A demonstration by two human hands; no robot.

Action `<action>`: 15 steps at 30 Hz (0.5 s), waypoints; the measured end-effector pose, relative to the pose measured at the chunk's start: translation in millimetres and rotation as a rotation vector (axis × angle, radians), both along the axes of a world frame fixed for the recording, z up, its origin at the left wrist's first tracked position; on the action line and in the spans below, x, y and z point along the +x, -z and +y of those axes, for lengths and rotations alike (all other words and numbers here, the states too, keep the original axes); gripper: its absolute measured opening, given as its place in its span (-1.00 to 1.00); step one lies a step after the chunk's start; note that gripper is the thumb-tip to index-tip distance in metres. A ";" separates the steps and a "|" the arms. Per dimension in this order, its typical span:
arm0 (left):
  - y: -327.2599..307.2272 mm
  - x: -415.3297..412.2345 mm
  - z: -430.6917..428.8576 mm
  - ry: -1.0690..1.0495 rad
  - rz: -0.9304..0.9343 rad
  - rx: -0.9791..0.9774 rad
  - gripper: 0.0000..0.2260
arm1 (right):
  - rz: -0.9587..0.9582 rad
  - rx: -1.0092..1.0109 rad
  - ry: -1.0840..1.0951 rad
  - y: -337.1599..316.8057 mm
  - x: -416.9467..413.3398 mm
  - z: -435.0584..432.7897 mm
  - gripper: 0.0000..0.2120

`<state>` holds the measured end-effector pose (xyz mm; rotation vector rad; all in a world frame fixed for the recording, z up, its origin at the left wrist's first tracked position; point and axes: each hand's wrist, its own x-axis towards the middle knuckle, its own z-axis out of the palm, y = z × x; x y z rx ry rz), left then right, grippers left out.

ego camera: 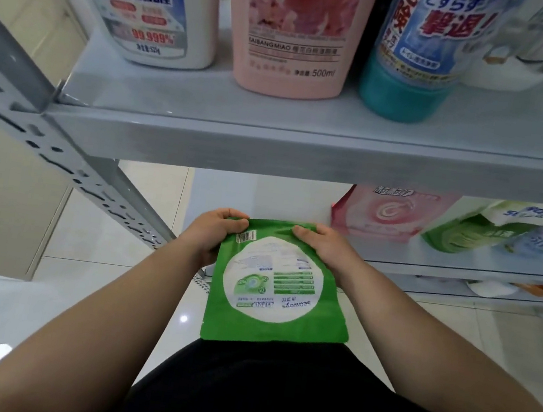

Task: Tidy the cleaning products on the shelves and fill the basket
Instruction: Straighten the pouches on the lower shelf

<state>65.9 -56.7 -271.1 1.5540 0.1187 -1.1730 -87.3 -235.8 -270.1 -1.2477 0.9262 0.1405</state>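
So this looks like the middle of a sorting step: the green refill pouch [275, 279] is off the shelves and held in the air in front of the person's body, below the front edge of the upper shelf [304, 155] and just left of the lower shelf [462, 269].

Both hands are on it. The left hand [216, 233] pinches the far left corner, with the fingers curled over the top edge, and the right hand [324, 251] does the same at the far right corner. It's a snug two-handed grip on the pouch, nothing loose.

My guess for the next move is that it either goes onto the lower shelf beside the pink pouch [393, 215] or into the basket (which I can't see anywhere here, so the person would have to turn or look down to find it). For the shelf, it'd need standing up in the bare spot left of that pink pouch.

The pouch itself is flat and floppy, bright green, with a big white circle of print and a barcode near the left thumb. The print reads upside down from here. It looks thin rather than stuffed, so I'd expect it to slump if it isn't leaned against something.
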 end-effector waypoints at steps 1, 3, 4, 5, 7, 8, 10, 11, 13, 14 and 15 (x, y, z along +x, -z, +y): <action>0.7 2.3 -0.8 -0.014 0.003 0.001 -0.93 | 0.008 -0.114 -0.046 1.7 4.2 -3.5 -0.80; 1.1 7.0 -2.5 -0.006 0.011 0.007 -0.94 | 0.011 -0.306 -0.132 3.5 15.7 -13.4 -0.85; 0.4 8.4 -3.9 -0.004 0.022 0.010 -0.95 | 0.027 -0.361 -0.177 2.9 21.6 -18.5 -0.82; 0.6 10.3 -5.2 -0.006 0.026 0.005 -0.94 | 0.042 -0.369 -0.206 4.5 27.2 -22.1 -0.79; 1.0 14.9 -6.8 -0.042 0.015 -0.033 -0.88 | 0.049 -0.288 -0.187 6.6 35.4 -28.7 -0.84; 1.4 17.4 -6.8 -0.092 0.033 -0.093 -0.82 | 0.033 -0.215 -0.124 7.8 37.4 -31.7 -0.91; 6.0 20.5 -3.5 -0.207 0.149 -0.263 -0.71 | 0.029 -0.072 0.066 5.9 40.4 -31.7 -0.83; 9.1 20.4 -0.7 -0.210 0.164 -0.310 -0.68 | 0.058 -0.034 0.115 4.4 43.4 -31.5 -0.79; 18.6 19.3 3.1 -0.031 -0.022 -0.221 -0.67 | 0.120 0.002 0.187 -3.5 50.2 -28.6 -0.76; 22.1 18.0 3.2 0.104 -0.204 -0.108 -0.66 | 0.140 0.059 0.224 -8.2 53.4 -27.2 -0.74; 25.6 18.3 1.8 0.194 -0.385 0.011 -0.67 | 0.133 0.096 0.230 -12.2 54.6 -24.7 -0.75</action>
